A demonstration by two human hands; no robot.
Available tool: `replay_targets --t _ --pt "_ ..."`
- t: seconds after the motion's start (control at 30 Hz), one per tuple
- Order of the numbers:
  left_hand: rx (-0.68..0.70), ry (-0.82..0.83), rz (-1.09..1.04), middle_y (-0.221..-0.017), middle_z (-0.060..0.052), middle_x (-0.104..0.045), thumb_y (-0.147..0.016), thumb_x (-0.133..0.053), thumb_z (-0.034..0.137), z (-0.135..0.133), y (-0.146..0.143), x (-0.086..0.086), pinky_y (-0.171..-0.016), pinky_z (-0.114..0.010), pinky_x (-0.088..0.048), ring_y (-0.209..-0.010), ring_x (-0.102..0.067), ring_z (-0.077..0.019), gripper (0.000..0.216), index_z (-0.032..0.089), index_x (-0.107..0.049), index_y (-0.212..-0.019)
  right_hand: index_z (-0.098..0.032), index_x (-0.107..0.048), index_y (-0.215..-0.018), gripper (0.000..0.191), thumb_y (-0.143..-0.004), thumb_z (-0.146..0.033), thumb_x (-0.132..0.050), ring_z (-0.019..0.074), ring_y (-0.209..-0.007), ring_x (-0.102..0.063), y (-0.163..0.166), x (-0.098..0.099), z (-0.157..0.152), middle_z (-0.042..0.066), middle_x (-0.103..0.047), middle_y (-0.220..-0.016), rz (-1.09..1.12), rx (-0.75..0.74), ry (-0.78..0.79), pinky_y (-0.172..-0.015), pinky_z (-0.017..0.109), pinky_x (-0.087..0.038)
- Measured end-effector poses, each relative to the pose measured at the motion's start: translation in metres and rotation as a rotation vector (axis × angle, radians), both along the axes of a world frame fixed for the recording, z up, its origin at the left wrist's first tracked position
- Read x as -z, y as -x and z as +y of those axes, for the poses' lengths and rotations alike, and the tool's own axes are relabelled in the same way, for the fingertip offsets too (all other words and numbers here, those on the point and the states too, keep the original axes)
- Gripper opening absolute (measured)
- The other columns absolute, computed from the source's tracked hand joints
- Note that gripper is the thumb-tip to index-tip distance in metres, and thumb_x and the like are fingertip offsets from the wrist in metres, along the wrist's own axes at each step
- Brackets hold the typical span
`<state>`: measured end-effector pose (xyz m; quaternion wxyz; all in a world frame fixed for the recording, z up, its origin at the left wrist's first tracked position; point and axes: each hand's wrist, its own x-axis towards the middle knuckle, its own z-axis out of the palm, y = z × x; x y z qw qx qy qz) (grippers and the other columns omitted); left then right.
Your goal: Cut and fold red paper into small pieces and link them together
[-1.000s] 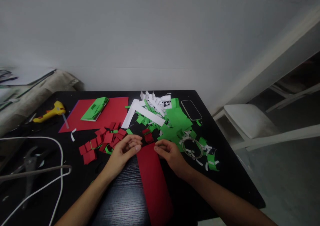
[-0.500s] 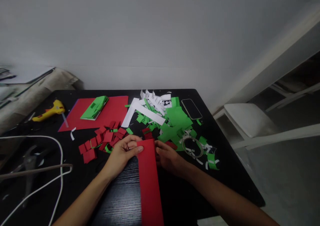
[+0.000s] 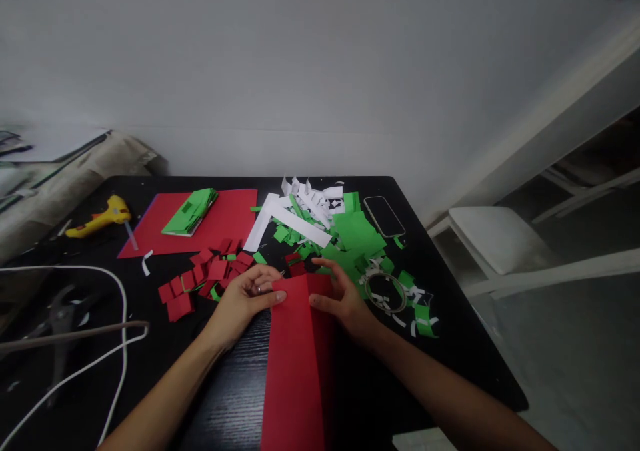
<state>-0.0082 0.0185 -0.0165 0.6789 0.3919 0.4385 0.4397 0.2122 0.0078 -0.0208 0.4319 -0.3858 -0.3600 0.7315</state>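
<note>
A long sheet of red paper (image 3: 293, 371), creased lengthwise, stands out over the near part of the black table. At its far left corner my left hand (image 3: 250, 298) pinches it, thumb on top and fingers curled behind. My right hand (image 3: 345, 301) has its thumb on the crease near the far edge, with the fingers round the right-hand flap, which tilts away into shadow. Just beyond the left hand lies a heap of small folded red paper pieces (image 3: 217, 270). Cut green paper (image 3: 357, 231) lies beyond the right hand.
White paper strips (image 3: 300, 228) lie at the back middle. A phone (image 3: 384, 216) and a ring-shaped roll (image 3: 385, 292) are on the right. Leftward are a yellow glue gun (image 3: 103, 218), a red sheet (image 3: 230, 218) bearing folded green paper (image 3: 191, 211), pliers (image 3: 63, 318) and a white cable (image 3: 123, 344).
The red paper has opened out along its crease, showing a second flap on the right. My right hand has moved from beside its edge to grip that flap, thumb on top.
</note>
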Motion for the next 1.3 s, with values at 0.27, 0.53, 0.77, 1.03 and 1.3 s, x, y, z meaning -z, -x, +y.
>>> replay_targets --t 0.27,0.53,0.77,1.03,1.3 --pt "0.163 -0.057 0.170 -0.087 -0.004 -0.075 -0.083 -0.079 0.039 -0.004 0.000 -0.009 -0.066 -0.024 -0.049 -0.073 -0.068 -0.0163 0.032 0.018 -0.074 -0.106 -0.024 -0.073 -0.093 0.033 -0.067 -0.033 -0.090 0.0226 -0.098 -0.065 -0.001 0.000 0.001 0.000 -0.071 -0.099 -0.388 0.089 -0.207 -0.093 0.034 -0.049" --pt "0.216 -0.135 0.338 -0.077 -0.004 -0.075 -0.082 -0.078 0.044 -0.005 -0.005 -0.010 -0.062 -0.024 -0.046 -0.067 -0.064 -0.0159 0.027 0.017 -0.075 -0.086 -0.022 -0.073 -0.088 0.028 -0.068 -0.035 -0.089 0.0218 -0.091 -0.068 0.002 0.004 0.000 0.001 -0.075 -0.092 -0.477 0.041 -0.265 -0.091 0.036 -0.049" --pt "0.281 -0.160 0.353 -0.072 -0.002 -0.072 -0.085 -0.074 0.042 -0.006 -0.006 -0.009 -0.059 -0.023 -0.043 -0.063 -0.059 -0.0140 0.025 0.017 -0.073 -0.084 -0.022 -0.078 -0.082 0.014 -0.080 -0.036 -0.079 0.0209 -0.083 -0.071 0.004 0.005 -0.001 0.003 -0.078 -0.084 -0.467 -0.013 -0.271 -0.085 0.036 -0.053" --pt "0.306 -0.252 0.421 -0.075 -0.003 -0.072 -0.087 -0.072 0.037 -0.007 -0.007 -0.010 -0.065 -0.025 -0.047 -0.069 -0.062 -0.0164 0.020 0.018 -0.076 -0.084 -0.021 -0.072 -0.077 0.014 -0.080 -0.034 -0.076 0.0180 -0.075 -0.068 0.004 0.004 -0.001 0.001 -0.074 -0.078 -0.418 -0.059 -0.279 -0.077 0.032 -0.054" --pt "0.321 -0.286 0.459 -0.075 -0.002 -0.071 -0.089 -0.069 0.035 -0.007 -0.004 -0.006 -0.066 -0.025 -0.046 -0.069 -0.060 -0.0157 0.019 0.018 -0.076 -0.085 -0.020 -0.075 -0.081 0.012 -0.081 -0.032 -0.075 0.0190 -0.077 -0.068 0.002 0.002 -0.001 0.002 -0.075 -0.080 -0.465 -0.105 -0.334 -0.077 0.032 -0.052"
